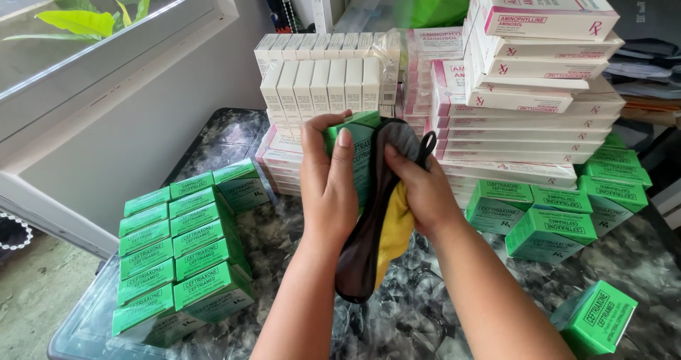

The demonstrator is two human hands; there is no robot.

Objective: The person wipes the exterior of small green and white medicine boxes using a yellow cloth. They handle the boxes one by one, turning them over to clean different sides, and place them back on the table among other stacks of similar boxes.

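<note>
Both forearms are bare to the frame edge; left hand (328,190) and right hand (424,193) wear no gloves, rings or sleeves.

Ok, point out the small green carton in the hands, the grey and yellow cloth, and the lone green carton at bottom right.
small green carton (362,144): head view, its upper front face.
grey and yellow cloth (389,236): head view, the yellow fold.
lone green carton (599,317): head view, its top face.

Held up at centre over the table (425,324): a small box (358,151) in the left hand (328,183), cloth (386,225) draped from the right hand (425,190). Near left, rows of small boxes (181,250). Far behind the hands, upright cartons (323,83). Far right, stacked flat boxes (525,104), with loose small boxes (553,222) before them.
</note>
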